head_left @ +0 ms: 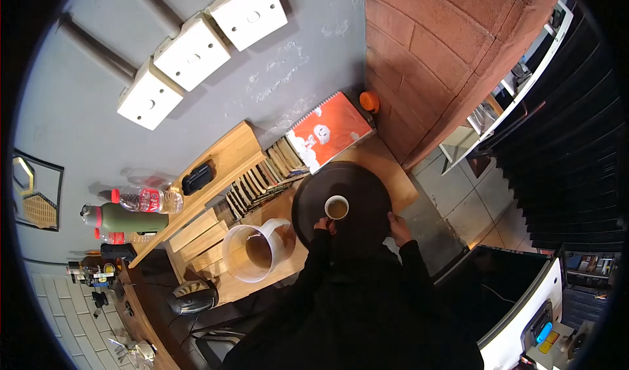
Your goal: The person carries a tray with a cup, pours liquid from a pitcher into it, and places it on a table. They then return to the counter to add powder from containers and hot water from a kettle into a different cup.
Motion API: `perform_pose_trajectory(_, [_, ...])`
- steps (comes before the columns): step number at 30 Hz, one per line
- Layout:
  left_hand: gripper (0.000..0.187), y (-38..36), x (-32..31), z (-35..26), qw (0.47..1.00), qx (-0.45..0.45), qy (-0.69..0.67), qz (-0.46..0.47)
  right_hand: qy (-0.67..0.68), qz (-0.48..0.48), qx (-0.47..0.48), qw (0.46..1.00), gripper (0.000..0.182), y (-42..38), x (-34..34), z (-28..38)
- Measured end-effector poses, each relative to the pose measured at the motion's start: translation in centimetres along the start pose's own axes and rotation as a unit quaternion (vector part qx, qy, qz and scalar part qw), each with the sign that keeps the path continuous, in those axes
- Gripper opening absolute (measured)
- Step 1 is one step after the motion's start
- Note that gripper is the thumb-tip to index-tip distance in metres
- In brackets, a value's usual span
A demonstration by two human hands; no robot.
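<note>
**Cup sitting filled on the dark tray, both hands at the tray's near rim**

While the person is leaning over the near edge of the counter (386, 167), both black sleeves are reaching forward to a round dark tray (367, 193) that is covering most of the counter's right end. The left hand (323, 224) is resting at the tray's near-left rim, just below the cup (337, 207); its fingers are looking curled, but I cannot tell whether they are gripping anything. The right hand (397, 226) is lying on the near-right rim, apparently holding the tray's edge, though the grip is too small to read.

Judging by how things are lying, the pouring seems done: the white cup is standing upright on the tray's near half, already holding a brown drink. Moving the tray looks like what is left.

Just left of the tray, a clear plastic jug (254, 250) is standing near the counter's front edge with some brown liquid in its bottom. Farther back, a row of small cards (265, 177) is running toward an orange spiral notebook (329, 133) leaning at the back corner, and bottles (141, 206) are lying beyond the raised wooden shelf at the left.
</note>
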State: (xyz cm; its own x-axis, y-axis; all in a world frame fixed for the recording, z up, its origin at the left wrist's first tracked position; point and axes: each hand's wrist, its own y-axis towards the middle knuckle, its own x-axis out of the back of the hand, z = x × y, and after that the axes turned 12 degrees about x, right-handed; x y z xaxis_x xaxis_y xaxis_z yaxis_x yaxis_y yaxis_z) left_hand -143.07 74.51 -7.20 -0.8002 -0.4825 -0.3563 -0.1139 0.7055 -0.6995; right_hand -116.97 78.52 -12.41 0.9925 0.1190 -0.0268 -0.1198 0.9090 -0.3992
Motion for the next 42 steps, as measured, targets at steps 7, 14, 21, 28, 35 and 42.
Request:
perform_pose_trajectory(7, [0.020,0.4,1.7,1.5,1.000,0.014,0.015,0.000,0.099,0.022,-0.085,0.991,0.066,-0.6,-0.3,1.1])
perform_pose_trajectory(14, [0.014,-2.3,4.6,1.3,0.980,-0.119,0.090,-0.129,0.087,-0.089,-0.042,0.991,0.064,-2.1,-3.1,0.4])
perform_pose_trajectory(21, [0.014,-1.7,11.2,3.8,0.959,-0.157,0.186,-0.143,-0.039,-0.267,0.101,0.958,0.060,-4.7,-4.8,0.4])
perform_pose_trajectory(28, [0.025,-1.0,11.2,5.1,0.953,-0.169,0.214,-0.129,-0.140,-0.418,-0.011,0.898,0.061,-10.9,-2.8,1.6])
perform_pose_trajectory(35, [0.041,-0.7,2.9,3.6,0.956,-0.018,0.288,-0.058,-0.028,-0.603,0.008,0.797,0.056,-17.4,1.9,-1.8])
perform_pose_trajectory(42, [0.042,-3.9,-12.5,1.0,0.917,0.212,0.151,0.303,-0.001,-0.628,0.024,0.778,0.059,-26.5,7.5,4.7])
